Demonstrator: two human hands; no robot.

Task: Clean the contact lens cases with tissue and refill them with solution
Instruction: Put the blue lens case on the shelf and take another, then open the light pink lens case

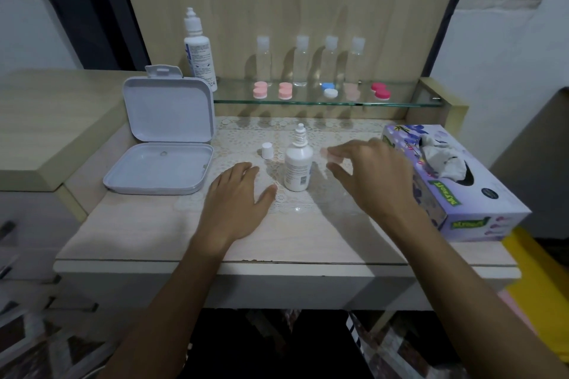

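Mid-task, apparently: small white solution bottle [298, 164] uncapped on tabletop [184, 224]; right hand [369, 172] fingers pinching blurred pale pink lens case [330, 154]; left hand [235, 197] fingers spread flat; five capped cases on glass shelf [400, 103], cleaning unverifiable.

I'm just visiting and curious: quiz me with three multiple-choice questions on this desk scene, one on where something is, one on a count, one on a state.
1. Where does the small loose white cap stand?
A. on the glass shelf
B. on the lace mat left of the small white solution bottle
C. inside the grey box

2. How many clear plastic bottles stand in a row on the glass shelf?
A. two
B. four
C. six

3. How is the grey hinged plastic box?
A. shut
B. open, with its lid upright
C. upside down

Answers:
1 B, since the cap sits on the mat just left of the bottle.
2 B, since four clear bottles line the back of the shelf.
3 B, since the box's lid stands up behind its tray.
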